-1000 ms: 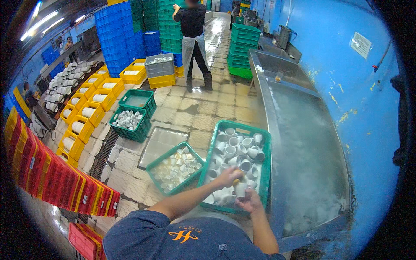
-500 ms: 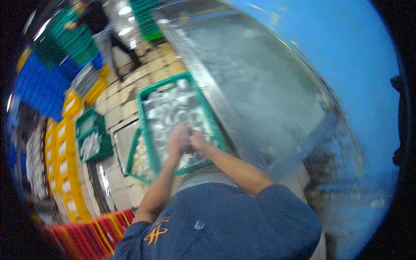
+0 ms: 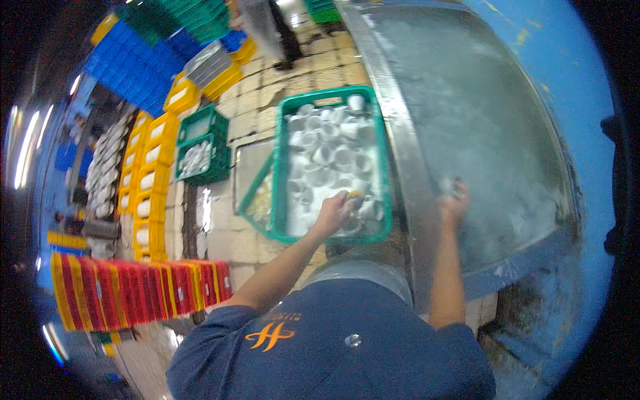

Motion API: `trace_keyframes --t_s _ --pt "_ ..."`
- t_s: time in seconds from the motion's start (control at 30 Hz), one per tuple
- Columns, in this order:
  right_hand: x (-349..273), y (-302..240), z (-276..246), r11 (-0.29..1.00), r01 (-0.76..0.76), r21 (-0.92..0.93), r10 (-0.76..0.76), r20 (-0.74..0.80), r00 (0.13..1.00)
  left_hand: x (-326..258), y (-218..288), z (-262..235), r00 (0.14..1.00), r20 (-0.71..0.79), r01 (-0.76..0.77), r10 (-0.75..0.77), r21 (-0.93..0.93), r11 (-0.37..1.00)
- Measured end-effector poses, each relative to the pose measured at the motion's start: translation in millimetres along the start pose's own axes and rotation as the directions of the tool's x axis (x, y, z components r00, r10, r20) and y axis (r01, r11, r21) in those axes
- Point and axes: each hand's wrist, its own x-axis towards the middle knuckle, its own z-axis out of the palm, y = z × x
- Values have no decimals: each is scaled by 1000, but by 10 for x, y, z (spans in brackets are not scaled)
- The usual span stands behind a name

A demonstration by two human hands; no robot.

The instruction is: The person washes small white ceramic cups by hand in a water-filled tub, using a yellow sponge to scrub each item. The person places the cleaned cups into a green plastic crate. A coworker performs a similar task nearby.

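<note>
My left hand [image 3: 339, 215] is closed on a small yellow sponge [image 3: 354, 195], above the near right part of a green crate [image 3: 285, 147]. Inside that crate lie many white cups [image 3: 323, 155] among white foam. My right hand [image 3: 454, 204] is over the near-left side of a metal tank [image 3: 393, 113] of cloudy water [image 3: 460, 100]. Its fingers are smeared by motion. A pale blur shows beside them, and I cannot make out whether it is a cup in the grip.
A second green crate [image 3: 250, 193] with pale pieces sits partly under the first. Further left stand small green crates [image 3: 212, 143], yellow crates [image 3: 155, 173] with white contents, and red and yellow stacked crates [image 3: 143, 290]. Blue crates [image 3: 130, 70] and a person [image 3: 277, 33] are at the back.
My hands were together over the green crate; now they are apart. The right has moved right, over the tank, and the left keeps the sponge above the crate. The view has turned left.
</note>
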Motion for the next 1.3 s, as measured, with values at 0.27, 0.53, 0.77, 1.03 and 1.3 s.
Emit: trace_keyframes --t_s 0.27,0.53,0.77,1.03,1.3 --pt "-114 1316 -1717 745 -115 -657 -87 -266 960 -223 -773 -595 997 32 -71 64 526 848" --pt "-508 167 -1178 223 -476 -851 371 -378 848 76 -918 -837 995 -36 -49 90 619 784" --pt "-710 -660 -181 423 220 -879 -564 -66 823 263 -1133 -942 993 76 26 -92 615 788" --pt "-1578 -1539 1859 982 175 72 -188 501 845 181 -359 -1081 939 146 341 -310 -500 796" --pt "-1597 -1471 2113 423 -854 301 661 542 519 61 -487 -1048 979 -197 36 -43 -40 999"
